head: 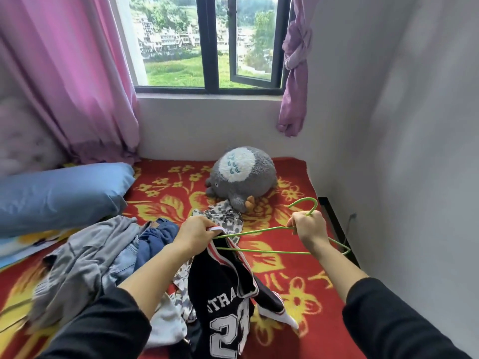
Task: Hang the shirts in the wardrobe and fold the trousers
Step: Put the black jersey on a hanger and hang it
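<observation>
My left hand (197, 233) grips the white-and-red trimmed shoulder strap of a black basketball jersey (225, 301) with white numbers, which hangs down over the bed. My right hand (308, 226) holds a green wire hanger (261, 252) near its hook, and the hanger's left end pokes into the jersey's strap opening by my left hand. Under the jersey lies a grey-and-white patterned garment (225, 216). To the left sit blue jeans (155, 237) and a grey garment (85, 265) in a heap.
A red blanket with yellow flowers (285, 294) covers the bed. A grey plush toy (243, 174) lies by the wall under the window, a blue pillow (62, 193) at left. Pink curtains (64, 73) hang left; a white wall (401, 151) closes the right side.
</observation>
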Motion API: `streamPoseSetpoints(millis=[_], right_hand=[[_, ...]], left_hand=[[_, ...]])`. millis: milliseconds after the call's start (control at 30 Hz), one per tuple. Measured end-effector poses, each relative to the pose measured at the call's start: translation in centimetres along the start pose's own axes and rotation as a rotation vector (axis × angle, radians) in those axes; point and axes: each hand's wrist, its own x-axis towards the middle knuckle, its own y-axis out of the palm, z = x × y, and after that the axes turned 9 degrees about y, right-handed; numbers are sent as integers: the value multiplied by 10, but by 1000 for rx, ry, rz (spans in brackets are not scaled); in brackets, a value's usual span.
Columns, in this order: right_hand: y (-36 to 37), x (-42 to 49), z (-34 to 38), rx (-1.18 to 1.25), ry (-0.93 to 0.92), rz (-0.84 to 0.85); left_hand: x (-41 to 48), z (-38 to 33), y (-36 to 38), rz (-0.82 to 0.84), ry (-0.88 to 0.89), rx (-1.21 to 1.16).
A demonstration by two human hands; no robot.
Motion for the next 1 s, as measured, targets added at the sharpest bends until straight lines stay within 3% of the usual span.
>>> streamPoseSetpoints(millis=[233, 400, 600, 800, 1000], right_hand=[[50, -17, 11, -145, -20, 247], [29, -5, 20, -65, -31, 150], [53, -24, 15, -28, -50, 313], [39, -21, 16, -50, -126, 231], [39, -33, 16, 73, -127, 324]], left_hand=[[5, -28, 2, -104, 58, 73], [-2, -6, -20, -144, -86, 278], [0, -44, -9, -180, 39, 99], [0, -35, -18, -145, 33, 373], [-2, -44, -9, -90, 160, 130]])
